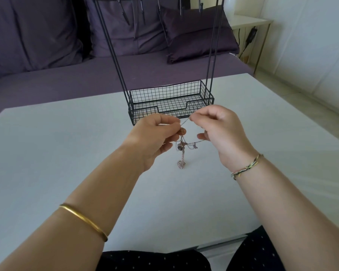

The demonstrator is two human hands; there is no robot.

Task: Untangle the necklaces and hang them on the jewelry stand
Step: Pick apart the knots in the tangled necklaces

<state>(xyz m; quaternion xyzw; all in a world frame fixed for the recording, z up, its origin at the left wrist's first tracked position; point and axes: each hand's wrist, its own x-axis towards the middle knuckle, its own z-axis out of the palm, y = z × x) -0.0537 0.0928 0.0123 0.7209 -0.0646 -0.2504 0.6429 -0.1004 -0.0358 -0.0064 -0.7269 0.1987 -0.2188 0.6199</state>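
necklaces (181, 147) hang in a tangled clump between the two hands, held up over the white table (67, 153) just in front of the jewelry stand (170, 100). the left hand (157, 137) pinches a thin chain between thumb and forefinger, its other fingers curled beneath. the right hand (221, 130) pinches the same strand a little way along, so a short stretch of chain runs taut between the two pinches. a second strand leads from the knot across to the lower fingers of the right hand. below the pinches sits a round brownish pendant (182, 131), then the knot with small charms, and a leaf-shaped pendant (180, 164) dangles lowest; whether it touches the table i cannot tell. the stand is black wire, with a mesh basket base resting on the table and thin uprights rising to a hook bar at the top edge of the view. a gold bangle (84, 222) circles the left forearm and a braided thread bracelet (247, 167) the right wrist. behind the table is a purple sofa (47, 79) with cushions.
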